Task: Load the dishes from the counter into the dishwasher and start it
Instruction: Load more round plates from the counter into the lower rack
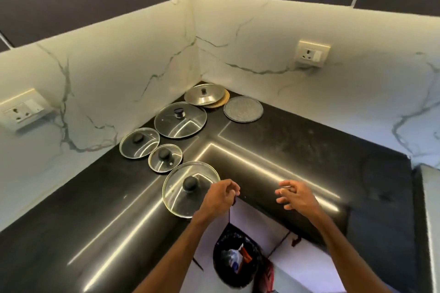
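Several pot lids lie on the black corner counter (297, 145). Nearest is a large glass lid with a black knob (183, 188). Behind it sit a small glass lid (165, 157), a medium glass lid (139, 142) and a big glass lid with a metal knob (180, 119). A steel lid (204, 94) rests on a woven mat in the corner, beside a grey round plate (243, 109). My left hand (220, 195) hovers at the nearest lid's right rim, fingers loosely curled, holding nothing. My right hand (294, 194) hovers over the counter's front edge, fingers relaxed.
Marble backsplash walls meet behind the lids, with a socket on the left (22, 108) and another on the right (312, 53). Below the counter's inner corner stands a bin lined with a black bag (235, 261). No dishwasher is in view.
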The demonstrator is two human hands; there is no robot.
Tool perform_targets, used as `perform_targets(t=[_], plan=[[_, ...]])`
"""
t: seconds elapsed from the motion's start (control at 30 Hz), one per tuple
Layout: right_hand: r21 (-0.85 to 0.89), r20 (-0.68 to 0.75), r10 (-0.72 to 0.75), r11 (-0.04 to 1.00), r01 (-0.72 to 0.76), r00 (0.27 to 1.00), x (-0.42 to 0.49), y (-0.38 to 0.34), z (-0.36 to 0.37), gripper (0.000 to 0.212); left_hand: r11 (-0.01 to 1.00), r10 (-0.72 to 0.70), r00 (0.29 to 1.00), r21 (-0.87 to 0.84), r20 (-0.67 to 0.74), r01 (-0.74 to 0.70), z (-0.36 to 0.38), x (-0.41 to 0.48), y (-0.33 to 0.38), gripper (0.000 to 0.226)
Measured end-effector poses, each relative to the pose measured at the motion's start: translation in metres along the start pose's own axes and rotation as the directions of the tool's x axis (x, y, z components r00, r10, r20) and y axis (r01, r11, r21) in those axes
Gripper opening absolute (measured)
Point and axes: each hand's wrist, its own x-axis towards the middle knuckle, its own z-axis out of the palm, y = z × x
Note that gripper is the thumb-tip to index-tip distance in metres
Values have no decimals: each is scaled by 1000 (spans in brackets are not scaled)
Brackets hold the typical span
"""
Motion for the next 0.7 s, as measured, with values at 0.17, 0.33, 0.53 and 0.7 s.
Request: perform_targets(t=[0.17,0.33,0.53,0.7], plan=[[-66,70,39,997,-34,997,87,-42,-26,20,991,-133,988,-17,-78,132,0,57,-2,26],[-72,129,23,997,-14,991,149,-86,-31,21,977,-213,973,-4,-86,214,-10,109,10,28],[-40,164,35,999,-29,986,176,-118,-29,19,952,-301,954,58,-15,301,-27,164,10,30],[-60,146,97,994,-89,984,203,-116,-20,18,934,-345,939,94,2,344,-35,203,-7,27]])
